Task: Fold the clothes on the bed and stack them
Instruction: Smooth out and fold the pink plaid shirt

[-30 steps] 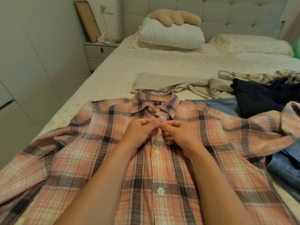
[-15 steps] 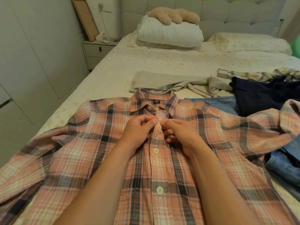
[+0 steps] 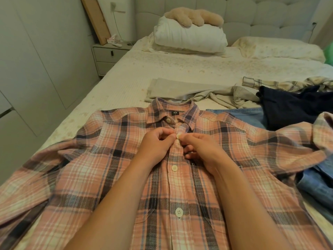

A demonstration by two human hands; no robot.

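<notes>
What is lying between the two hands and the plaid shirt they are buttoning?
Nothing visible: the left hand and right hand already pinch the plaid shirt at its button.

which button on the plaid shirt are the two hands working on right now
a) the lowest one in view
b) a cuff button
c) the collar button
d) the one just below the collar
d: the left hand and right hand pinch the plaid shirt placket around the small button just below the collar button, which lies untouched above it.
</notes>
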